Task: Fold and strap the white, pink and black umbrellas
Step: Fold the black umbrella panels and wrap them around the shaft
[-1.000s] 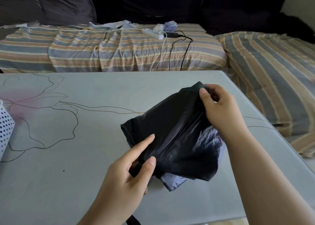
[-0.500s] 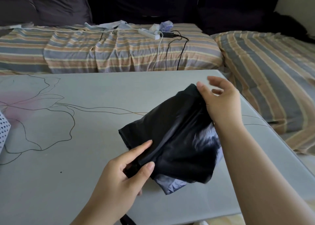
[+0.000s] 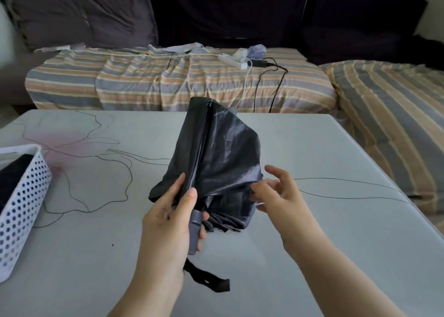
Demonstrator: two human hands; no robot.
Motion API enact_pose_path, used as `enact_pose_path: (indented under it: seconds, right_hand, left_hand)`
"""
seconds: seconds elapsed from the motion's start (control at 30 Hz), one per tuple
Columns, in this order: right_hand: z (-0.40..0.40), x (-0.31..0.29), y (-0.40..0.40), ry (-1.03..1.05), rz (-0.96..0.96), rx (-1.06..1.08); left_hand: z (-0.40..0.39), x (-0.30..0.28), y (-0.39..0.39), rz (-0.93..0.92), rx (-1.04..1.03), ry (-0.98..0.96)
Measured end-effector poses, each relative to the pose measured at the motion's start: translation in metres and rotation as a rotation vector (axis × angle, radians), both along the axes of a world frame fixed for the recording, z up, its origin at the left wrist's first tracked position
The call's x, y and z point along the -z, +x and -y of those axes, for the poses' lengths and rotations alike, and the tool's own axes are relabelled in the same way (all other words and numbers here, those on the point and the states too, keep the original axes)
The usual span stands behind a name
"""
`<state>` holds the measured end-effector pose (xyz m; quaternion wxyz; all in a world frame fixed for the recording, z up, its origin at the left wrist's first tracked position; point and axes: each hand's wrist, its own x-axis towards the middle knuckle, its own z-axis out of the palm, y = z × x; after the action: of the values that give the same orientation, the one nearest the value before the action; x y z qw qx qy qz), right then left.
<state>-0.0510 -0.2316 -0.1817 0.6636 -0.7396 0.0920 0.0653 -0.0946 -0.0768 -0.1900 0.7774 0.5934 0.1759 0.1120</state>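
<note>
The black umbrella (image 3: pixel 216 153) is collapsed but loose, its fabric bunched, and stands tilted upright over the middle of the grey table (image 3: pixel 324 232). My left hand (image 3: pixel 173 220) grips its grey handle (image 3: pixel 195 230) and the lower fabric, thumb along the shaft. A black wrist strap (image 3: pixel 209 279) hangs from the handle onto the table. My right hand (image 3: pixel 276 191) is at the canopy's lower right edge, fingers spread and relaxed, fingertips touching the fabric. No white or pink umbrella is plainly in view.
A white perforated basket (image 3: pixel 21 208) with something dark inside stands at the table's left edge. Behind the table is a sofa with a striped cover (image 3: pixel 168 83), a power strip (image 3: pixel 231 60) and cables. Striped bedding (image 3: pixel 396 114) lies to the right.
The umbrella swung from lying slanted to nearly upright. My right hand let go of its tip and dropped to the lower edge. My left hand shifted onto the handle. The basket came into view.
</note>
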Motion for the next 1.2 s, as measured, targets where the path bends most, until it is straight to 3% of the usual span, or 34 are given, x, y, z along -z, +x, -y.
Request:
enact_pose_path:
  seconds: [0.07, 0.23, 0.43, 0.53, 0.63, 0.7, 0.77, 0.83, 0.9, 0.97, 1.1, 1.2]
  right_hand:
    - [-0.003, -0.002, 0.002, 0.043, 0.018, -0.014]
    - [-0.013, -0.002, 0.003, -0.078, 0.117, -0.021]
    - [-0.015, -0.008, 0.009, 0.1, 0.158, 0.152]
    - [-0.004, -0.014, 0.007, -0.133, 0.407, 0.275]
    - [0.006, -0.014, 0.001, -0.557, 0.898, 0.317]
    - [0.006, -0.004, -0.003, -0.675, 1.095, 0.346]
    - [0.001, -0.008, -0.005, -0.438, 0.888, 0.362]
    - [-0.002, -0.013, -0.004, -0.163, 0.387, 0.28]
    - [0.002, -0.012, 0.0, -0.117, 0.085, 0.145]
    - [0.006, -0.017, 0.001, -0.177, 0.155, 0.166]
    - [0.003, -0.022, -0.016, -0.343, 0.548, 0.223]
    - [-0.004, -0.015, -0.023, -0.231, 0.542, 0.158]
  left_hand:
    - [0.001, 0.0, 0.0, -0.003, 0.007, -0.008]
    - [0.006, -0.002, -0.008, 0.009, 0.037, 0.01]
    - [0.014, -0.003, -0.013, 0.027, 0.016, 0.057]
    - [0.015, -0.003, -0.011, 0.03, -0.039, 0.057]
    - [0.011, -0.004, -0.005, 0.018, -0.119, -0.005]
    - [0.008, -0.004, -0.002, 0.019, -0.146, -0.045]
    - [0.009, -0.005, -0.002, 0.024, -0.146, -0.046]
    - [0.011, -0.005, -0.003, 0.029, -0.138, -0.024]
    - [0.012, -0.003, -0.004, 0.026, -0.14, -0.007]
    - [0.011, -0.003, -0.004, 0.022, -0.144, -0.012]
    - [0.008, -0.003, 0.0, 0.01, -0.171, -0.065]
    - [0.007, -0.002, 0.001, 0.011, -0.187, -0.073]
